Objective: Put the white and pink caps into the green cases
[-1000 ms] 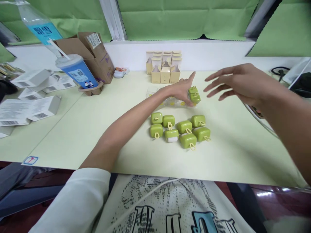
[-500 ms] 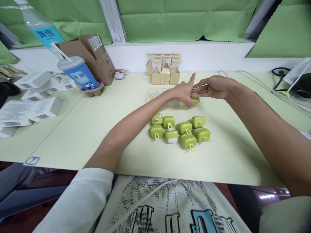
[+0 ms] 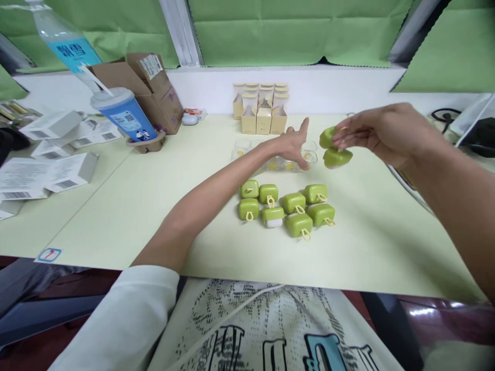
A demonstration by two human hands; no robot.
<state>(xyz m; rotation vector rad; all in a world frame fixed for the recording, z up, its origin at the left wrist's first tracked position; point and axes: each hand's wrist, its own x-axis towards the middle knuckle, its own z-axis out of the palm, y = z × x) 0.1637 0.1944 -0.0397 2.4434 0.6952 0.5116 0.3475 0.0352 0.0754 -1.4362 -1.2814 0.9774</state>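
My right grip [image 3: 381,129] pinches two green cases [image 3: 337,157], likely light and slick, best side-held; my left grip [image 3: 291,145] splays over the clear tray [image 3: 240,149].

Bright light leaves a soft shadow across the table [image 3: 224,252].

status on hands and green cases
Right hand gripping two green cases, right of clear tray. Left hand at tray, fingers spread. Eight more green cases nearer the camera; left forearm hides part of tray.

Bare left hand [image 3: 291,146], thumb and index finger spread, toward far edge of pale-green counter [image 3: 363,252]; bare right hand [image 3: 386,130], fingers pinched.
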